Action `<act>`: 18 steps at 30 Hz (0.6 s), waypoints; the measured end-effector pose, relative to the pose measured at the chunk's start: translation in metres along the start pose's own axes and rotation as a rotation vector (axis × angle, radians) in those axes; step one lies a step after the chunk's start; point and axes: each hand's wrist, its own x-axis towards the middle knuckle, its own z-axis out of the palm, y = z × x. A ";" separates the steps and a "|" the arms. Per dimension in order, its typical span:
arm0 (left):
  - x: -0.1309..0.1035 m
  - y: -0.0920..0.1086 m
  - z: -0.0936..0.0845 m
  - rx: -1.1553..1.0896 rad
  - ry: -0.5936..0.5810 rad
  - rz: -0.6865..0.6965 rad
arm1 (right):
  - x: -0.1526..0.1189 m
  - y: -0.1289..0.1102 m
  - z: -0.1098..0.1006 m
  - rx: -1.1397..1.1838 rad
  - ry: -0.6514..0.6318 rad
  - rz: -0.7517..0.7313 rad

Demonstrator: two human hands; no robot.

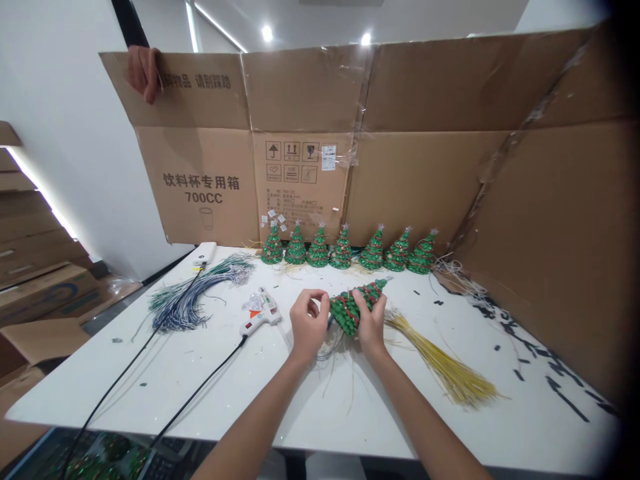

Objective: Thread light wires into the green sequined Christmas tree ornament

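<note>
A small green tree with red strands (356,305) lies tilted between my hands, its tip pointing up to the right. My right hand (371,320) is wrapped round its side, thumb on the front. At the base end, my left hand (309,321) has its thumb and index finger pinched together; what they hold, if anything, is too small to tell. Clear loose wires (327,348) show on the table below the hands. A bundle of yellow wires (445,363) lies right of my right hand.
A white glue gun (261,319) with a black cord lies to the left, near green and silver wires (193,300). Several finished green trees (341,250) stand before a cardboard wall (415,180). Black scraps (555,367) lie at right. Another person's hand (143,72) rests over the cardboard's top.
</note>
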 end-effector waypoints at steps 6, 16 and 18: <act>-0.004 0.013 -0.004 0.081 -0.070 0.241 | -0.013 -0.018 0.004 -0.116 -0.031 -0.139; -0.005 0.012 -0.006 0.126 -0.104 0.437 | -0.019 -0.022 0.005 -0.218 -0.096 -0.263; -0.005 0.010 -0.006 0.123 -0.088 0.438 | -0.018 -0.021 0.006 -0.221 -0.100 -0.270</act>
